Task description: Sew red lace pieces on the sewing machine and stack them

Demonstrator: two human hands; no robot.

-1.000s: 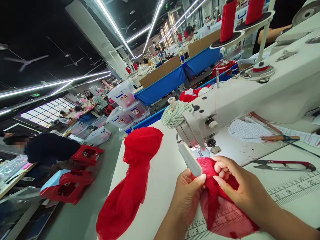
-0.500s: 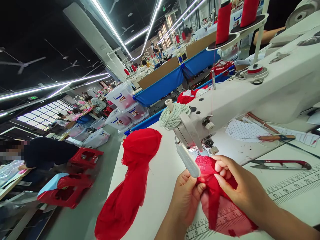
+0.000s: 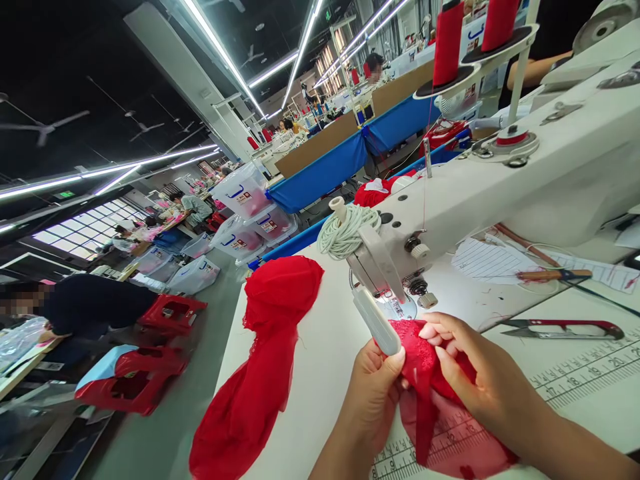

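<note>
Both my hands pinch a small piece of red lace fabric (image 3: 440, 427) just in front of the white sewing machine (image 3: 500, 187). My left hand (image 3: 373, 393) is closed on the fabric's left edge, below the machine's white lamp bar (image 3: 376, 321). My right hand (image 3: 480, 377) is closed on its upper right part, fingers curled over the lace. The fabric hangs down over the printed ruler (image 3: 580, 380) on the white table (image 3: 325, 360).
A heap of red fabric (image 3: 265, 360) drapes over the table's left edge. Red thread snips (image 3: 565, 328) and a wooden-handled tool (image 3: 555, 275) lie to the right. Two red thread cones (image 3: 447, 40) stand on the machine. Other people work at tables on the left, beside red stools (image 3: 135, 383).
My hands shifted slightly on the lace piece, the left thumb moving up under the lamp bar and the right fingers sliding lower. The view barely moved.
</note>
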